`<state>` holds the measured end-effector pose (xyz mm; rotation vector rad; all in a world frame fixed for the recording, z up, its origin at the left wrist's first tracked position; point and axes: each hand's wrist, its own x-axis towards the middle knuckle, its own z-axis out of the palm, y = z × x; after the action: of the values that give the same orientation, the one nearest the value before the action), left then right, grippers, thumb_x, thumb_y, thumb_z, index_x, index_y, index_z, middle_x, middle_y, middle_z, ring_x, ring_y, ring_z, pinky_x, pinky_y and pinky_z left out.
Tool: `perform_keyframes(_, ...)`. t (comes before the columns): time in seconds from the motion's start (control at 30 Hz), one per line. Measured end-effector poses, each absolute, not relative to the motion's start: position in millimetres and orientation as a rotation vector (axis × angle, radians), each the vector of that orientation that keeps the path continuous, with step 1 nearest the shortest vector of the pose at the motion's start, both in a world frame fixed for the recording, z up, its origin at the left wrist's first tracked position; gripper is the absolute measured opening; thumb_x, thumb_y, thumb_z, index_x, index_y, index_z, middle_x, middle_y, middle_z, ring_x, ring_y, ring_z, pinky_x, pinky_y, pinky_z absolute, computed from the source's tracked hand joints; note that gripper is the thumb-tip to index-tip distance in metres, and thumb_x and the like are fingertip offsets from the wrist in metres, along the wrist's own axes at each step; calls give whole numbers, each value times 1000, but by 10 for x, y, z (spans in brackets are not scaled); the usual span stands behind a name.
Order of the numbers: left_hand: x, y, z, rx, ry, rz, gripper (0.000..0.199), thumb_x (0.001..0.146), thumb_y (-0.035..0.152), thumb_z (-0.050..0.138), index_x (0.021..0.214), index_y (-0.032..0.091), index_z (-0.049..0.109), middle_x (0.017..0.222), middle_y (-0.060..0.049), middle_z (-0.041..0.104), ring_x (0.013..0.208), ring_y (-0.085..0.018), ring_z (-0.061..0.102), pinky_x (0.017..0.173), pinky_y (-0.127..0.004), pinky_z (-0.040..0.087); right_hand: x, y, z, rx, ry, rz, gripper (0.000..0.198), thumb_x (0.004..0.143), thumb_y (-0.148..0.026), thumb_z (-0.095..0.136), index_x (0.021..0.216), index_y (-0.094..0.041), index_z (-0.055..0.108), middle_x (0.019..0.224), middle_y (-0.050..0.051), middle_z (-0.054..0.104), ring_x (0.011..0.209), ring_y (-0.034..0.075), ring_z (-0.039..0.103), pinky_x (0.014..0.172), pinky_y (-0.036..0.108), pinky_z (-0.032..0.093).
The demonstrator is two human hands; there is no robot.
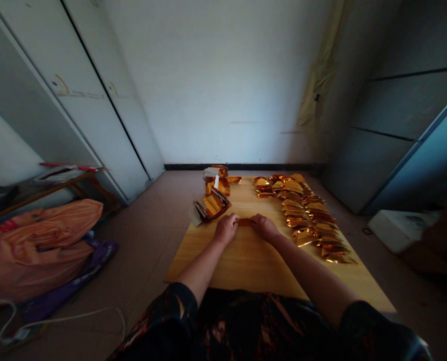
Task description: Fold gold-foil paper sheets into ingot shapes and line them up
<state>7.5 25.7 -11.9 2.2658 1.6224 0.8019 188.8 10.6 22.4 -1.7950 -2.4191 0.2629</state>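
Between my two hands, just above or on the wooden table [242, 260], is a narrow strip of folded gold foil paper [244, 221]. My left hand [227, 228] is closed on its left end, and my right hand [264, 226] is closed on its right end. Beyond my left hand lies a curled stack of gold foil paper sheets [211, 204], with more sheets [219, 186] behind it. To the right of my right hand, several folded gold foil pieces [293, 213] are laid out in overlapping rows.
A white wall [223, 90] stands behind the table, with a tall cabinet [76, 90] on the left. An orange bag [39, 245] lies at the left near a cord [73, 317]. A white box [400, 229] sits on the floor at the right.
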Motion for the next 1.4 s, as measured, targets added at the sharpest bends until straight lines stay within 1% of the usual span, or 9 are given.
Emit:
perform_keyframes(0.13, 89, 297, -120, 2195, 1652, 789, 21, 78, 7, 55, 94, 19, 62, 89, -2, 69, 83, -13, 63, 77, -23, 47, 1864, 135, 232, -1884, -2378, 268, 31, 97, -28, 34, 117, -21, 57, 110, 7, 66, 95, 16, 62, 74, 23, 42)
perform_keyframes(0.27, 119, 316, -87, 2139, 1712, 749, 17, 79, 10, 56, 90, 21, 61, 86, 0, 69, 81, -13, 63, 74, -23, 46, 1830, 156, 220, -1956, -2364, 244, 31, 98, -29, 31, 114, -20, 55, 108, 9, 66, 92, 18, 64, 71, 25, 43)
perform_keyframes(0.43, 193, 316, -36, 2092, 1816, 681, 11, 85, 18, 52, 91, 21, 60, 89, -3, 69, 82, -16, 62, 71, -25, 44, 1811, 174, 245, -1990, -2391, 224, 31, 98, -29, 30, 111, -19, 55, 108, 11, 66, 94, 19, 64, 72, 27, 44)
perform_keyframes(0.7, 274, 315, -1, 2055, 1919, 611, 12, 85, 19, 51, 92, 21, 60, 92, -4, 69, 85, -17, 61, 68, -25, 42, 1796, 234, 234, -2019, -2429, 205, 27, 97, -30, 35, 114, -18, 53, 113, 13, 64, 98, 21, 64, 76, 29, 46)
perform_keyframes(0.93, 308, 306, 45, 1993, 1978, 631, 13, 83, 20, 52, 87, 22, 65, 87, -4, 70, 81, -17, 63, 66, -25, 41, 1788, 271, 164, -2031, -2433, 168, 30, 97, -28, 31, 117, -17, 51, 115, 14, 62, 101, 23, 63, 78, 32, 48)
perform_keyframes(1.17, 313, 301, 61, 1925, 2010, 653, 14, 81, 21, 55, 86, 24, 68, 91, -3, 72, 83, -17, 63, 66, -24, 42, 1773, 263, 120, -2028, -2436, 129, 31, 98, -24, 26, 118, -17, 48, 115, 16, 61, 100, 23, 63, 78, 33, 48)
perform_keyframes(1.3, 309, 308, 54, 1859, 2044, 680, 12, 82, 24, 56, 86, 24, 67, 91, -3, 72, 81, -17, 63, 64, -24, 41, 1764, 248, 121, -2032, -2425, 108, 31, 97, -22, 26, 117, -17, 49, 114, 15, 61, 99, 22, 63, 78, 32, 48)
perform_keyframes(1.4, 323, 302, 49, 1824, 2077, 705, 11, 82, 23, 55, 87, 24, 64, 87, -3, 71, 78, -17, 63, 63, -25, 40, 1759, 231, 131, -2036, -2415, 95, 29, 97, -22, 28, 115, -17, 49, 112, 15, 62, 97, 22, 64, 76, 30, 48)
